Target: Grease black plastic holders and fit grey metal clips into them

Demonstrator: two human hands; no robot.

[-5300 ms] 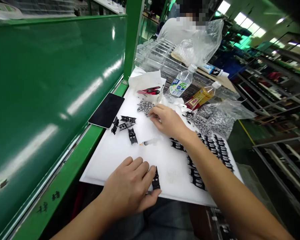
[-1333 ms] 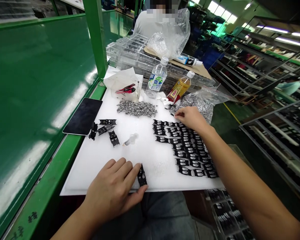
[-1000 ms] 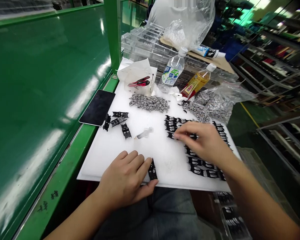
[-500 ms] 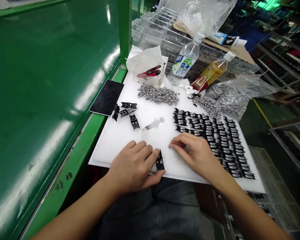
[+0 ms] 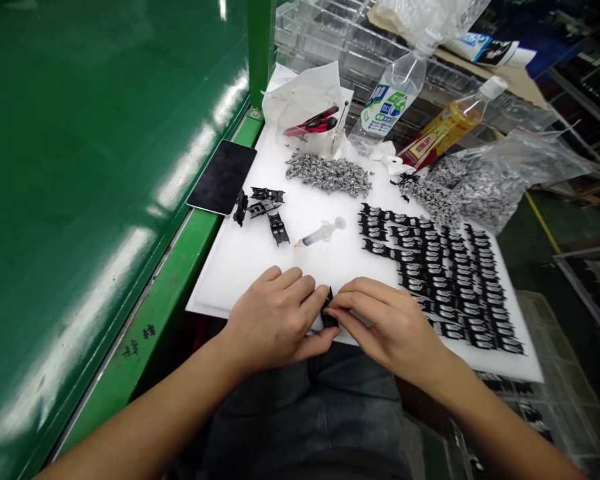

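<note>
My left hand [image 5: 280, 320] is closed on a small black plastic part [image 5: 329, 319] at the near edge of the white board [image 5: 215, 283]. Thumb and forefinger grip the part from the left and hide some of it. From the right, the fingertips of my right hand [image 5: 387, 320] are pinched together against the same part. The small grey piece between them is hidden at this moment. Beyond my hands lies a syringe [image 5: 323, 233] with an orange tip. Several loose black parts [image 5: 279, 229] lie to its left, and a pile of small grey pieces [image 5: 327, 175] lies behind it.
Rows of black parts with grey pieces on them [image 5: 440, 280] cover the board's right side. Behind stand a clear bottle [image 5: 387, 100], a yellow-labelled bottle [image 5: 450, 127], a bag of grey pieces [image 5: 485, 180] and a container with red-handled tools [image 5: 313, 123]. A tablet [image 5: 223, 177] lies at left.
My right hand has moved left, bringing a small grey piece in its fingertips to the black part. My left hand keeps its grip. The whole view has shifted slightly.
</note>
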